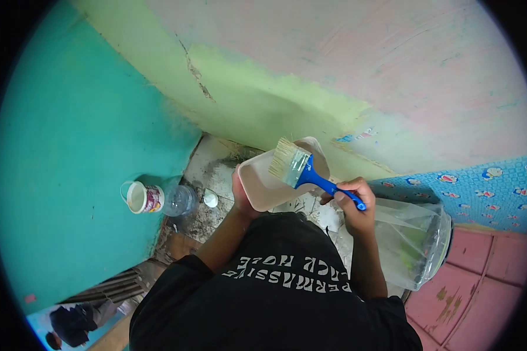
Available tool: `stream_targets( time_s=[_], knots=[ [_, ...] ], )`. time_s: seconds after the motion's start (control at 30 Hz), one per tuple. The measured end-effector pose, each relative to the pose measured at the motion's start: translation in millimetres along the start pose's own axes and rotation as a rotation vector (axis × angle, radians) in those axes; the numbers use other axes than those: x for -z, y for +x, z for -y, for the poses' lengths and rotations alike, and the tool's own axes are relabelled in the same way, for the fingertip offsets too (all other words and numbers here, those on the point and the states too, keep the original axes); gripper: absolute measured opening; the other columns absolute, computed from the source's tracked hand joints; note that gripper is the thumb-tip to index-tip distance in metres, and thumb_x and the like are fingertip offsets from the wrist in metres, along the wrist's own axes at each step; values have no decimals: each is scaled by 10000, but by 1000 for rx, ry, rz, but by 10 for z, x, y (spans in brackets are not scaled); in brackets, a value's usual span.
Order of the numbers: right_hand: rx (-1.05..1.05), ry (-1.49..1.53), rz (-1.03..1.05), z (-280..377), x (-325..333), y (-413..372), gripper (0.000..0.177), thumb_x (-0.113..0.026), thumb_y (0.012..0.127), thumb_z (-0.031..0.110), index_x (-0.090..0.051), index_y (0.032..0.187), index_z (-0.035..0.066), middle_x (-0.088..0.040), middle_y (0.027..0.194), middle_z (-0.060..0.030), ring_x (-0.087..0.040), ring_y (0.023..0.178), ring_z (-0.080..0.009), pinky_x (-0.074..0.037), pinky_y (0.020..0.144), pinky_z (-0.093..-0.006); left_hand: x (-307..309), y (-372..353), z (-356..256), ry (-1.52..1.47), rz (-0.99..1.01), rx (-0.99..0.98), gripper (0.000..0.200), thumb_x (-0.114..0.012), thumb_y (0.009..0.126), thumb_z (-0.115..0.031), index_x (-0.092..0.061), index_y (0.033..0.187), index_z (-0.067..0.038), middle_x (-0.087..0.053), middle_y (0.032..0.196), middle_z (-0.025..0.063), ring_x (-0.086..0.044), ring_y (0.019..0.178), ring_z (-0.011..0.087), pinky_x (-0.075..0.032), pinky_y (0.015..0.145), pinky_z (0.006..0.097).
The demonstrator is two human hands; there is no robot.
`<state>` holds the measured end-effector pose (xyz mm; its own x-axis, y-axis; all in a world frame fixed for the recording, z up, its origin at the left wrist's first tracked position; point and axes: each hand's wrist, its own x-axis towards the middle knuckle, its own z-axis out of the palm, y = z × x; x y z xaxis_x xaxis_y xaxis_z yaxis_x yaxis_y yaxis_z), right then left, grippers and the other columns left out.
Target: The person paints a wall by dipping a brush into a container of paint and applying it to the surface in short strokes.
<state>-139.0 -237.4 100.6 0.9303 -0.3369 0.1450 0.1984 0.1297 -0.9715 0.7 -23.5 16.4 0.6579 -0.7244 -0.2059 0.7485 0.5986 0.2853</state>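
Note:
My left hand point(240, 193) grips a pale pinkish plastic tub point(263, 192) by its left end, the fingers partly hidden behind it. The tub is tilted so that its inside faces me. In my right hand point(355, 205) is a wide paintbrush point(316, 178) with a blue handle, held near the handle's end. Its light bristles, at the upper left of the brush, overlap the tub's opening in this view. Behind the tub rises a wall point(275, 93) with a fresh-looking light green area below a patchy pinkish-white one.
A small white bucket point(137, 198), a clear plastic bottle point(180, 200) and a white cup-like thing point(211, 199) are on the left. At right stands a plastic-covered container point(407, 240) beside a pink panel point(480, 281). Another person point(73, 323) appears at the lower left.

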Motion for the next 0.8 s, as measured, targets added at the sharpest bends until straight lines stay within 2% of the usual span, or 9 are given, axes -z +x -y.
stream_targets(
  time_s=[0.07, 0.17, 0.23, 0.37, 0.47, 0.57, 0.67, 0.77, 0.8],
  knots=[
    [-29, 108, -17, -141, -191, 0, 142, -540, 912, -38, -540, 1053, -18, -674, 884, -194, -694, 820, -263, -566, 761, -397, 4, 51, -216, -5, 29, 24, 717, -245, 964, -583, -442, 1399, -47, -524, 1364, 144, -530, 1234, 326, -420, 1051, 485],
    [-51, 313, -122, -225, -412, -30, 145, -519, 947, 65, -529, 1072, -8, -665, 913, -208, -677, 838, -291, -542, 795, -429, 153, 145, -468, 88, 149, -33, 711, -264, 961, -592, -452, 1391, -58, -535, 1348, 135, -532, 1231, 322, -423, 1046, 485],
    [-41, 412, -174, -312, -488, -50, 182, -509, 963, 137, -536, 1083, 3, -651, 892, -195, -632, 802, -266, -503, 752, -393, 252, 219, -656, 67, 75, 37, 707, -277, 957, -597, -457, 1388, -68, -541, 1341, 131, -535, 1226, 319, -428, 1041, 487],
    [32, 567, -314, -413, -639, -86, 209, -541, 965, 150, -547, 1128, 20, -644, 869, -148, -574, 754, -202, -446, 700, -330, 336, 321, -915, 38, 65, 140, 700, -305, 949, -609, -463, 1388, -87, -549, 1331, 123, -539, 1224, 315, -441, 1027, 497],
    [21, 610, -437, -451, -709, -153, 228, -554, 961, 135, -548, 1159, 22, -626, 845, -126, -541, 709, -181, -438, 682, -327, 487, 374, -1033, 97, 28, 186, 726, -327, 928, -646, -457, 1401, -112, -539, 1353, 114, -527, 1244, 313, -435, 1033, 516],
    [-137, 540, -461, -400, -694, -118, 269, -536, 940, 68, -538, 1205, 21, -596, 833, -89, -504, 669, -153, -430, 627, -304, 615, 412, -1106, 293, 117, 169, 761, -350, 900, -682, -426, 1432, -143, -491, 1409, 113, -486, 1284, 353, -426, 1014, 589],
    [-192, 543, -589, -609, -501, -89, 252, -499, 939, 69, -537, 1184, 26, -541, 783, -43, -443, 596, -106, -372, 543, -246, 451, 455, -1055, 342, 34, 166, 634, -691, 857, -244, -397, 1397, -88, -511, 1326, 158, -558, 1175, 378, -552, 841, 557],
    [-158, 361, -833, -949, -291, 34, 192, -515, 970, 140, -550, 1134, 47, -485, 708, 10, -399, 545, -54, -292, 471, -208, 461, 471, -1080, 285, 73, 275, 674, -704, 848, -252, -377, 1416, -93, -507, 1340, 163, -561, 1165, 389, -546, 831, 573],
    [-141, 238, -875, -1094, -161, 103, 190, -526, 971, 143, -556, 1130, 43, -487, 708, 17, -393, 558, -51, -299, 488, -211, 506, 475, -1073, 263, 67, 292, 688, -711, 842, -256, -374, 1420, -94, -506, 1348, 161, -560, 1165, 394, -544, 826, 579]
  ],
)
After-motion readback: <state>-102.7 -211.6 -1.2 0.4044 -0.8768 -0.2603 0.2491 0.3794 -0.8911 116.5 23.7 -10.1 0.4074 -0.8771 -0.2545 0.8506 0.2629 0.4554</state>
